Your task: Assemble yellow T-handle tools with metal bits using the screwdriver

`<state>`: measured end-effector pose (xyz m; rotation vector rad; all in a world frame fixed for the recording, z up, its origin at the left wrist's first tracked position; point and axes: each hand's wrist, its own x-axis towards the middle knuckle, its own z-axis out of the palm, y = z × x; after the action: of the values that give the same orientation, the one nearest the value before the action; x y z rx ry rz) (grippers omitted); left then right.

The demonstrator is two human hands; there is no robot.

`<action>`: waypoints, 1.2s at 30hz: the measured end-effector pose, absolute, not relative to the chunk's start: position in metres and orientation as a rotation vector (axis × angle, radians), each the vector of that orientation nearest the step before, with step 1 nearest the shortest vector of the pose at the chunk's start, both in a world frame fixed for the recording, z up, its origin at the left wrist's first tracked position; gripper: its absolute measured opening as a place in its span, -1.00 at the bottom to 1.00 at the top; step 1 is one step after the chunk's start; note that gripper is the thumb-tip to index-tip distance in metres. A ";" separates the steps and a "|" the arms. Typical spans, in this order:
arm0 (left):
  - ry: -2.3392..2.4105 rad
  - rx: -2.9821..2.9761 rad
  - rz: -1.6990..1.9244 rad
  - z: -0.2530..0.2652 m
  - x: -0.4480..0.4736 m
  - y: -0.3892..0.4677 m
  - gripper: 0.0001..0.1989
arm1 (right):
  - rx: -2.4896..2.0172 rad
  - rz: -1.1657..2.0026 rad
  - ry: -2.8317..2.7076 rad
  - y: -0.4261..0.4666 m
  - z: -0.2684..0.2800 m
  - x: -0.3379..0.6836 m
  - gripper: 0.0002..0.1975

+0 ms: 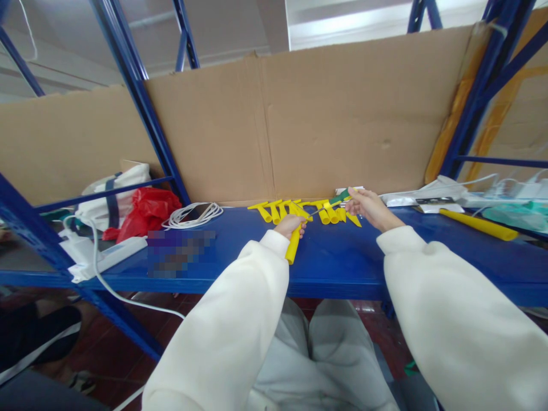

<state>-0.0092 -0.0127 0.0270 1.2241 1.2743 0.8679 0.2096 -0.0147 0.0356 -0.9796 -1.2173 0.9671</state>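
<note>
My left hand (291,225) is closed around a yellow plastic tube-like piece (293,248), whose open lower end points toward me. In my right hand (367,206) is a screwdriver (339,198) with a green and yellow handle, gripped near the handle's end. Its thin shaft slants down to the left and reaches the top of the piece by my left fingers. I cannot tell whether the tip touches it. Behind both hands lies a row of several similar yellow plastic pieces (265,211), some T-shaped, on the blue shelf (248,245).
A coiled white cable (194,215) and a dark phone-like object lie left, near a red plastic bag (148,211) and a white power strip (109,254). On the right are a long yellow tube (479,224) and white boxes. A cardboard sheet (325,125) stands behind, between blue posts.
</note>
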 end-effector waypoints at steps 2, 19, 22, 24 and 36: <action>1.266 1.226 0.866 0.027 -0.009 -0.013 -0.75 | -1.008 0.883 -1.194 -0.012 0.034 0.209 -0.67; 1.267 1.228 0.895 0.027 -0.009 -0.014 -0.84 | -0.847 0.968 -1.269 -0.012 0.033 0.211 -0.60; 1.275 1.237 0.895 0.026 -0.009 -0.013 -0.83 | -0.855 0.912 -1.240 -0.011 0.032 0.211 -0.57; 1.272 1.248 0.896 0.026 -0.009 -0.013 -0.82 | -0.870 0.866 -1.215 -0.009 0.031 0.212 -0.56; 1.230 1.253 0.896 0.025 -0.011 -0.012 -0.87 | -0.887 0.845 -1.246 -0.009 0.030 0.213 -0.56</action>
<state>-0.0108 -0.0119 0.0246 1.2531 1.2301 0.8957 0.2133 -0.0095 0.0298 -0.8868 -1.2465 0.8450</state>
